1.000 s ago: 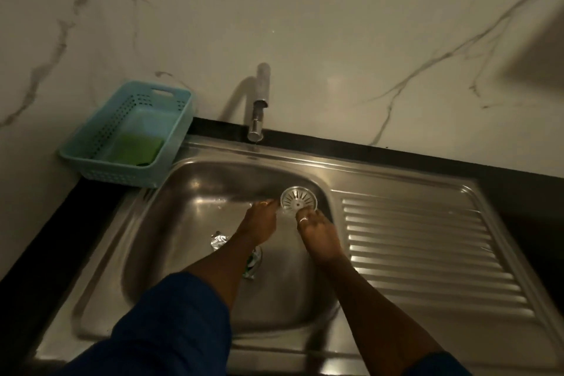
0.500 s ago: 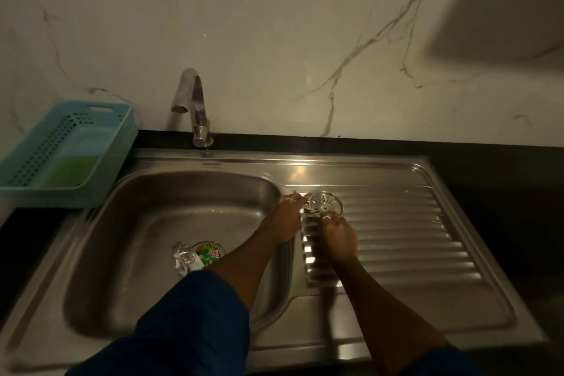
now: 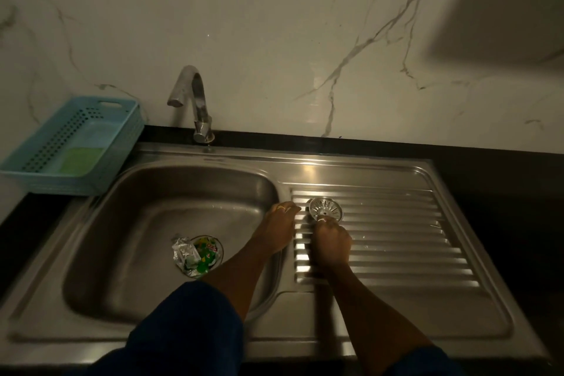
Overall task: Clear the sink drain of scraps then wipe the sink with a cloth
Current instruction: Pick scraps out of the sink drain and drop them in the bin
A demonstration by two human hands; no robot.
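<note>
A round steel drain strainer (image 3: 325, 208) rests on the ribbed drainboard (image 3: 396, 241), just right of the basin. My right hand (image 3: 331, 243) is closed with its fingertips on the strainer's near rim. My left hand (image 3: 279, 227) lies over the basin's right edge, fingers bent, a little left of the strainer and apart from it. In the sink basin (image 3: 146, 223) the open drain (image 3: 200, 255) holds scraps: crumpled silver foil and green-and-red wrapper pieces. A green cloth (image 3: 81, 160) lies in the blue basket (image 3: 119, 137).
A steel tap (image 3: 190, 98) stands behind the basin, spout turned left. The blue basket sits on the black counter at the far left. A marble wall backs the sink. Black counter (image 3: 503, 192) runs along the right.
Both hands carried the strainer from over the basin to the right and set it on the drainboard. The drain with its scraps came into view. The left hand now is off the strainer.
</note>
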